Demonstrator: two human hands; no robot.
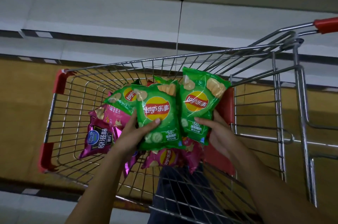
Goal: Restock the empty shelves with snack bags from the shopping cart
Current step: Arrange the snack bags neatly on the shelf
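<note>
I look down into a wire shopping cart (76,106) with red corner guards. My left hand (133,134) grips a green Lay's bag (157,114) by its lower left, thumb on the front; more green bags (120,98) are fanned behind it. My right hand (217,130) holds another green Lay's bag (199,103) by its lower right edge. Both bags are lifted above the cart's floor. Below them lie pink Lay's bags (167,157) and a purple bag (99,137).
White shelves (109,15) run across the top of the view beyond the cart, with nothing on them. The cart's red handle (325,24) is at the upper right. The yellow-brown floor (22,114) shows to the left. Dark trouser legs (182,187) show through the cart's near wall.
</note>
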